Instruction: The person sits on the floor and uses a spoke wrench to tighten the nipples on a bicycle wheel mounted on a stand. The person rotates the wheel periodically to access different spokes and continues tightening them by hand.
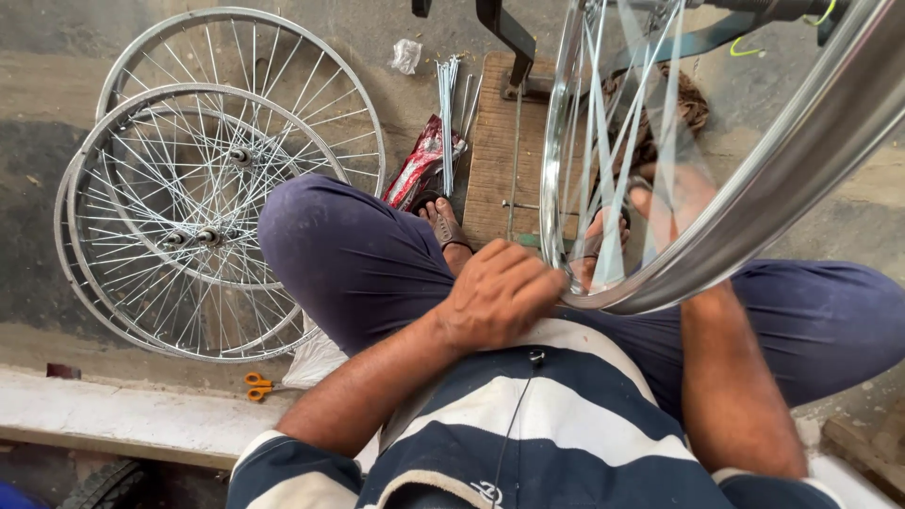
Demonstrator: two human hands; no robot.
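Note:
I sit with a shiny spoked bicycle wheel upright in front of me, mounted in a dark stand. My left hand is closed against the near bottom of its rim, fingers pinched at a spoke end; a small tool may be inside the grip, but I cannot see it. My right hand reaches behind the rim and shows through the spokes, fingers up among them. Whether it grips a spoke is blurred. My knees in dark blue trousers spread to either side.
Three finished spoked wheels lie stacked on the concrete floor at the left. A bundle of loose spokes and a red packet lie by a wooden board. Orange-handled scissors rest near a white ledge.

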